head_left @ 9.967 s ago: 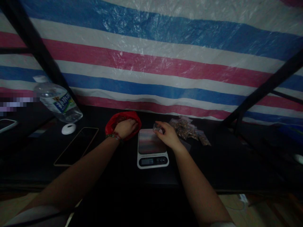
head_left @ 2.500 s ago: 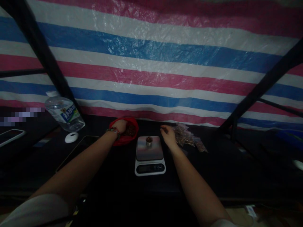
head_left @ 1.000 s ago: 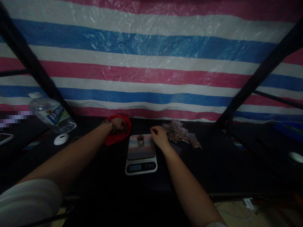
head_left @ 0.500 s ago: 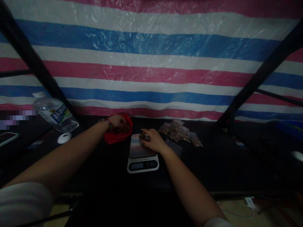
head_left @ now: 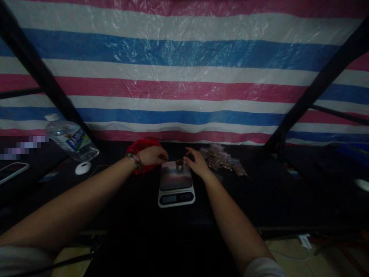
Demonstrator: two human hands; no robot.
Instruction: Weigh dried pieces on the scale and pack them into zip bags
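A white kitchen scale (head_left: 176, 181) with a metal plate and a lit display stands in front of me. On the back of its plate sits a small metal cup (head_left: 179, 165), upright. My left hand (head_left: 154, 154) is closed at the scale's back left corner, with small brown pieces showing at its fingertips. Behind that wrist lies an open red plastic bag (head_left: 138, 145), its contents mostly hidden by the hand. My right hand (head_left: 196, 161) is just right of the cup, fingers apart and holding nothing; whether a fingertip touches the cup I cannot tell.
Several small clear bags of brown bits (head_left: 217, 158) are piled right of my right hand. To the left stand a large clear plastic bottle (head_left: 73, 139), a white computer mouse (head_left: 82, 168) and a phone (head_left: 13, 172). A striped plastic sheet (head_left: 184, 92) hangs behind the black table.
My left hand has come out of the red bag and moved right to the scale. My right hand has let go of the small cup and drawn slightly right.
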